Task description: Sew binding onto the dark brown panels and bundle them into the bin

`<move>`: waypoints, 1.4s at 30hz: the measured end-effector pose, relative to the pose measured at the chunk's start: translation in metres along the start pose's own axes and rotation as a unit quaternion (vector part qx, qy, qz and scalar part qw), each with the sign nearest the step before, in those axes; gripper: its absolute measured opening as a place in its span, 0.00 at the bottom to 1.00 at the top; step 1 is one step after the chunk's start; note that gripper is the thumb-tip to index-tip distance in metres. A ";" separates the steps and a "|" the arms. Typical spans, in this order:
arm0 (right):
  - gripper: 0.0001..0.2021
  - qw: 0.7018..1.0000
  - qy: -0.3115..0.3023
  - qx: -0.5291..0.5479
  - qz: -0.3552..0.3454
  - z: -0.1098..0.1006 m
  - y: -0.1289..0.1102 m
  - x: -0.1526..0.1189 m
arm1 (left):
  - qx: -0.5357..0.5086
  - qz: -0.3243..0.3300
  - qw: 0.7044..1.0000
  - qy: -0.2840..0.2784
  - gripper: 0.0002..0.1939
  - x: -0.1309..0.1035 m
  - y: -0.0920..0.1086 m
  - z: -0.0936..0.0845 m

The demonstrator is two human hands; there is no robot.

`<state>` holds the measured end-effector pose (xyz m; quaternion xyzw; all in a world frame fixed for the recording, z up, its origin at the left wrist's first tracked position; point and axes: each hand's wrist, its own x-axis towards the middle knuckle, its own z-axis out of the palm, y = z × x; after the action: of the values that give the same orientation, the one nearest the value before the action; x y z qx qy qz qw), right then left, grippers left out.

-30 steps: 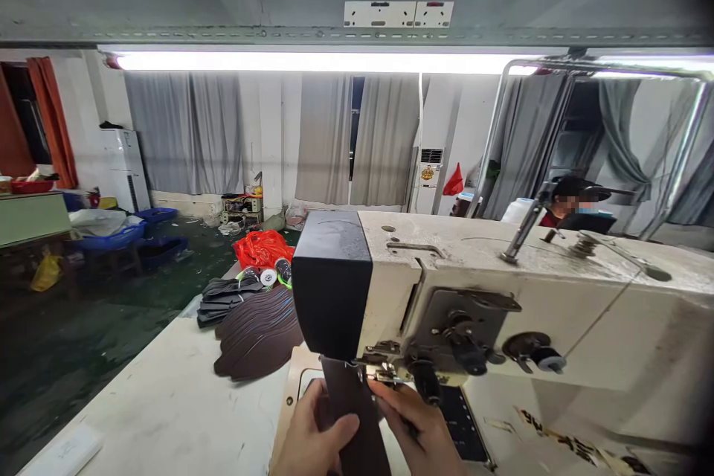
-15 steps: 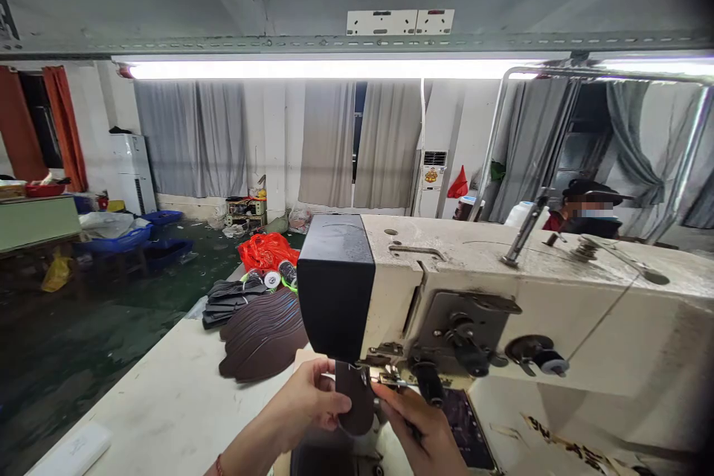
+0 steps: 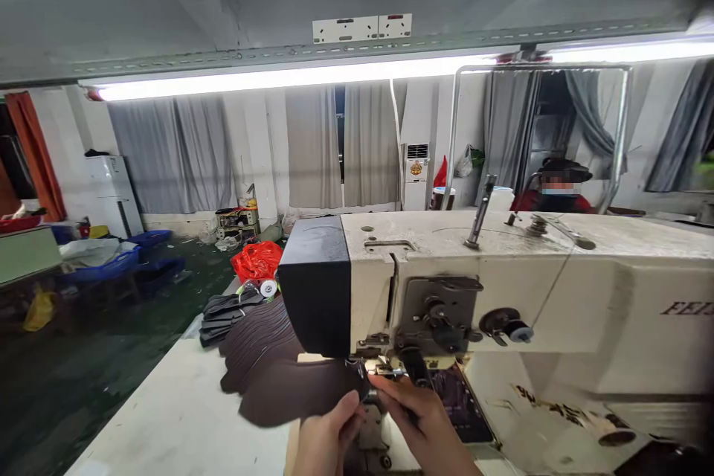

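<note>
A dark brown, sole-shaped flat piece (image 3: 301,390) lies sideways under the sewing machine's head, its right end at the presser foot (image 3: 362,372). My left hand (image 3: 329,435) grips that end from the near side, thumb on top. My right hand (image 3: 418,416) is closed, with its index fingertip right beside the presser foot; a dark bit shows under its fingers, too hidden to name. The pale sewing machine (image 3: 535,297) has a black end cover (image 3: 315,297). Behind the piece lies a fanned stack of similar brown pieces (image 3: 256,338).
On the white table (image 3: 156,394), black strips in a bundle (image 3: 228,312), a red plastic bag (image 3: 256,260) and a thread spool (image 3: 268,288) lie beyond the stack. Another person (image 3: 558,190) in a dark cap sits behind the machine. Blue tubs (image 3: 105,260) stand on the floor at left.
The brown piece has swung from pointing toward me to lying out to the left. My left hand has moved to its near side. The view has turned right.
</note>
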<state>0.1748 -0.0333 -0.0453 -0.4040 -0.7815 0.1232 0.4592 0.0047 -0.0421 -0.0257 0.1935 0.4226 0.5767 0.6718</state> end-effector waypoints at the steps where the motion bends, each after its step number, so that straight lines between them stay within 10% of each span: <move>1: 0.15 1.000 0.000 0.007 0.002 0.000 -0.001 0.000 | -0.021 -0.011 1.000 0.017 0.22 -0.004 -0.007 0.001; 6: 0.15 0.999 0.011 0.038 -0.002 0.002 -0.004 0.000 | 0.056 0.011 0.997 -0.054 0.21 -0.027 -0.012 0.000; 10: 0.15 0.999 0.027 0.019 -0.008 0.003 -0.003 -0.002 | 0.275 0.247 0.928 -0.047 0.15 -0.011 0.039 -0.004; 16: 0.15 0.999 0.032 0.040 -0.001 0.001 -0.007 0.000 | 0.399 -0.030 0.880 -0.256 0.18 0.019 0.094 -0.002; 30: 0.14 1.000 0.015 0.007 -0.002 -0.003 -0.007 0.003 | 0.169 0.021 0.965 -0.197 0.26 -0.018 0.032 -0.005; 42: 0.14 1.000 0.016 0.010 0.013 -0.003 -0.009 0.002 | 0.153 -0.010 0.966 -0.206 0.28 -0.031 0.034 -0.020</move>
<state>0.1718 -0.0376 -0.0374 -0.4110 -0.7675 0.1308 0.4742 -0.0312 -0.0664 -0.0009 0.4044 0.3596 0.4463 0.7127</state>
